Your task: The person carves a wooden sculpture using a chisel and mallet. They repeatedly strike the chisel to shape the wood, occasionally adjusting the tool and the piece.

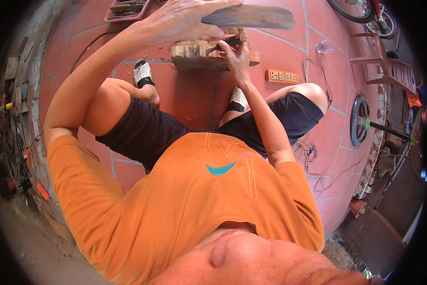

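My left hand (187, 18) is closed on a long, flat, grey-brown blade-shaped piece (254, 17), which points to the right from between thumb and fingers; I cannot tell if it is metal or wood. Below it, my right hand (237, 56) pinches a small dark tapered piece (231, 41) over a thick wooden block (194, 56). The block stands on the floor between my feet, and its far side is partly hidden by the hands and the flat piece.
Wood shavings lie on the red tiled floor (189, 99). A pink basket (110, 18) of wooden pieces stands far left. On the right are an orange power strip (282, 76), cords (313, 152), a clear plastic cup (324, 46), a plastic chair (384, 61) and a round-based stand (360, 120).
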